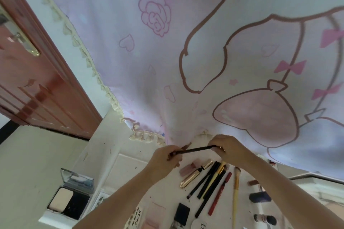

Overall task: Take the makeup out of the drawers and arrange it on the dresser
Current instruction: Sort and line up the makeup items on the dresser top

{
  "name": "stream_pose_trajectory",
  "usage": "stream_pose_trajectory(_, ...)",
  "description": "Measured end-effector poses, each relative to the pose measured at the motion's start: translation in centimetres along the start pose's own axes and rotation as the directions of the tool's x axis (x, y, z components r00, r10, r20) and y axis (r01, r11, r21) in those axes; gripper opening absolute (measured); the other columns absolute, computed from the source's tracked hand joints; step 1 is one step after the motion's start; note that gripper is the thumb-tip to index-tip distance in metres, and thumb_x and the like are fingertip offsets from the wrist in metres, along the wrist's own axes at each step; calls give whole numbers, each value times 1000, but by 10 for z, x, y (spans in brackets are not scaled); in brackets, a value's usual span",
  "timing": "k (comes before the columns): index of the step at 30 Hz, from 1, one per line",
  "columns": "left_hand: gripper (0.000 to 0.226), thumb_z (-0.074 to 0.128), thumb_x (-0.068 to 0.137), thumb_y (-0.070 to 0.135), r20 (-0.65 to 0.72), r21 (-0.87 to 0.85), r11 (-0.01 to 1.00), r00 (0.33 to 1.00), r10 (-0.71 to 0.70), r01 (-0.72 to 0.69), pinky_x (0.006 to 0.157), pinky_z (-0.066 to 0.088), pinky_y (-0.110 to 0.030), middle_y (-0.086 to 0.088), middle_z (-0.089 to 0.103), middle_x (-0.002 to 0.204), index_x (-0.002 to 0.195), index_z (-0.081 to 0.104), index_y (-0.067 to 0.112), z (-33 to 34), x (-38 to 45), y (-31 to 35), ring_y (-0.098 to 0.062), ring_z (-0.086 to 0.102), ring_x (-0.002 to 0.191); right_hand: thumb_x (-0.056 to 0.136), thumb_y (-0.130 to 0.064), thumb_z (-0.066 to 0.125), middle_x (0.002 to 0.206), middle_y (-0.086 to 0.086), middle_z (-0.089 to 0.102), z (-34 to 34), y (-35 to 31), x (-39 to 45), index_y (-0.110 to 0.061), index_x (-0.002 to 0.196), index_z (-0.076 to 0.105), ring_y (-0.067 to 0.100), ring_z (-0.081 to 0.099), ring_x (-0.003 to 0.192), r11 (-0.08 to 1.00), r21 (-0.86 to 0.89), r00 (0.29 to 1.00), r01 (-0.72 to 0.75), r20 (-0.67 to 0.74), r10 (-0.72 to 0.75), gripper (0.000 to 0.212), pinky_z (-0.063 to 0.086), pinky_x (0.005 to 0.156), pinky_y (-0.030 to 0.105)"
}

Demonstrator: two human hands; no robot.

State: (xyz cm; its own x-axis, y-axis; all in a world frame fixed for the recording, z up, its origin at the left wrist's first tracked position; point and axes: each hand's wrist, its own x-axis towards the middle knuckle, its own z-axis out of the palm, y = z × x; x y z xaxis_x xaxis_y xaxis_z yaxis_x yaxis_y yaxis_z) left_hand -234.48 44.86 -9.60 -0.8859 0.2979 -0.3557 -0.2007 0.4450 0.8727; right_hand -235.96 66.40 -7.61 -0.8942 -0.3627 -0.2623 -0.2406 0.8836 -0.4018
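Note:
Both hands hold a thin black makeup pencil (193, 149) level above the back of the white dresser top (130, 176). My left hand (165, 157) pinches its left end and my right hand (228, 149) pinches its right end. Below the hands, makeup lies in a row on the dresser: a pink lipstick (188, 169), a gold tube (195, 174), several black and yellow pencils (210, 182), a red pencil (219, 193) and a yellow-handled brush (236, 191). Further items lie at the right, among them a dark tube (259, 197) and a small bottle (264, 219).
An open compact (70, 201) with a mirror lid sits at the dresser's left. A black case (182, 212), a pink pad (154, 215) and a sticker sheet (137, 217) lie near the front. A pink cartoon-printed cloth (204, 52) hangs behind. A brown door (37, 80) stands at left.

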Motion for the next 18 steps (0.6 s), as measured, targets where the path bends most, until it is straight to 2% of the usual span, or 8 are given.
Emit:
stream_pose_trajectory(3, 17, 48, 89, -8, -66, -296, 955, 998, 18, -37, 49, 46, -11, -2, 59, 64, 86, 60, 3, -19, -10, 31, 1, 53, 41, 92, -14, 50, 78, -10, 59, -23, -27, -24, -12, 104, 66, -3, 48, 67, 988, 150, 989, -30, -142, 51, 20, 36, 67, 4)
stream_pose_trajectory(4, 19, 48, 89, -10, -78, -426, 904, 997, 14, -46, 47, 47, -12, -5, 59, 61, 81, 60, 3, -25, -13, 41, -2, 54, 40, 90, -13, 53, 71, -14, 54, -30, -36, -32, -18, 95, 65, -3, 49, 58, 972, 233, 977, -42, -193, 88, 14, 39, 64, 4)
stream_pose_trajectory(5, 22, 47, 89, -10, -80, -566, 823, 997, -1, -45, 44, 47, -13, -6, 60, 57, 76, 60, 3, -30, -17, 50, -4, 54, 39, 89, -11, 56, 66, -14, 54, -35, -45, -39, -23, 85, 60, -3, 52, 54, 941, 335, 962, -52, -237, 138, 13, 41, 59, 5)
stream_pose_trajectory(7, 27, 45, 90, -7, -51, -802, 597, 998, -34, -21, 40, 47, -14, -3, 58, 47, 69, 59, 3, -35, -23, 67, -6, 53, 37, 86, -5, 58, 59, -11, 58, -40, -60, -51, -20, 73, 50, -6, 54, 48, 854, 518, 929, -41, -295, 223, 21, 43, 53, 6)
stream_pose_trajectory(9, 34, 43, 92, 0, -23, -892, 452, 1000, -17, -13, 39, 46, -13, -2, 57, 45, 65, 64, 4, -34, -28, 82, -7, 54, 37, 84, -1, 59, 50, -9, 60, -42, -72, -57, -16, 69, 49, -4, 52, 43, 798, 603, 898, -9, -347, 272, 23, 43, 51, 6)
stream_pose_trajectory(11, 32, 41, 94, 5, -12, -888, 459, 999, 38, -28, 40, 46, -14, -1, 57, 47, 71, 64, 4, -30, -31, 95, -7, 54, 39, 83, 0, 59, 48, -9, 61, -44, -81, -61, -15, 67, 51, -2, 51, 42, 748, 663, 868, 42, -395, 301, 24, 44, 53, 8)
stream_pose_trajectory(14, 23, 45, 92, 3, -19, -839, 540, 996, 85, -62, 41, 47, -15, -1, 58, 49, 77, 61, 3, -30, -34, 110, -6, 55, 42, 83, 4, 58, 48, -8, 62, -49, -87, -67, -15, 66, 53, -1, 51, 43, 699, 708, 829, 105, -450, 331, 25, 45, 54, 9)
stream_pose_trajectory(18, 18, 52, 86, -10, 31, -616, 785, 993, 111, -68, 45, 51, -16, -9, 61, 59, 73, 60, 1, -46, -37, 116, -9, 58, 43, 86, 2, 54, 57, -10, 58, -61, -87, -81, -25, 74, 59, -3, 52, 46, 757, 646, 788, 102, -517, 334, 30, 44, 55, 7)
